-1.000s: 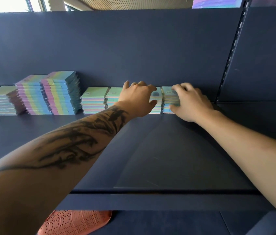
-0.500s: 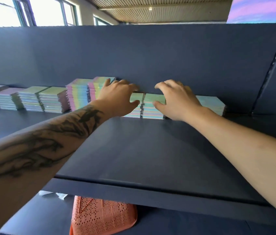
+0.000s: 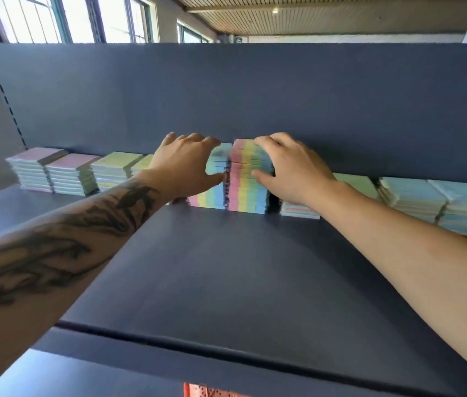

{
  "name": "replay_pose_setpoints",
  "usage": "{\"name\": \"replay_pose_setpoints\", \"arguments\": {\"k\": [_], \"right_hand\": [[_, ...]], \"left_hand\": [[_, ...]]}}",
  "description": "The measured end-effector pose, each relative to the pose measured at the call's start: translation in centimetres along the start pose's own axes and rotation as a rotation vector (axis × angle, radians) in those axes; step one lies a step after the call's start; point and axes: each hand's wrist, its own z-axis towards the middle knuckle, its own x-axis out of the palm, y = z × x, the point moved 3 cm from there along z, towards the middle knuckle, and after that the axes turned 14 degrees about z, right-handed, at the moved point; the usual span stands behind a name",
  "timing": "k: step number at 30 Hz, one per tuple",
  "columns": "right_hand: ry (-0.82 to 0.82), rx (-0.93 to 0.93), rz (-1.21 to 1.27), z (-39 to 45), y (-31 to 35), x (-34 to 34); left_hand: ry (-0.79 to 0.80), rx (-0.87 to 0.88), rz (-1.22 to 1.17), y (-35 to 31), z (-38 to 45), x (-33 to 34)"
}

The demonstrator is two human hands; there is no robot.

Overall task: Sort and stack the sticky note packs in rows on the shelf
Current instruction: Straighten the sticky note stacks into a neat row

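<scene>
A row of sticky note pack stacks lines the back of the dark shelf (image 3: 241,276). Two tall rainbow-striped stacks stand side by side in the middle. My left hand (image 3: 183,164) grips the left tall stack (image 3: 212,193), fingers curled over its top and thumb on its front. My right hand (image 3: 292,164) grips the right tall stack (image 3: 248,193) the same way. Lower stacks with pink tops (image 3: 37,170) and green tops (image 3: 113,170) sit to the left. Low blue-topped stacks (image 3: 438,204) sit to the right, and another low stack (image 3: 299,210) lies partly hidden under my right wrist.
The shelf's back panel (image 3: 255,96) rises just behind the stacks. A slotted upright (image 3: 0,84) runs at the left end. An orange perforated basket (image 3: 206,391) peeks out below the shelf's front edge.
Both hands have moved left along the row, from the low stacks onto the two tall rainbow stacks. The view has shifted left and up with them.
</scene>
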Motion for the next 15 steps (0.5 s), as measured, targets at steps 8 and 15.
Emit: {"name": "replay_pose_setpoints", "arguments": {"k": [8,15], "right_hand": [[0.008,0.08,0.02,1.3,0.4,1.6],[-0.008,0.134,0.057,1.4,0.6,1.8]], "left_hand": [[-0.034,0.131,-0.04,2.1,1.7,2.2],[-0.063,0.17,-0.094,2.6,1.8,2.8]]}}
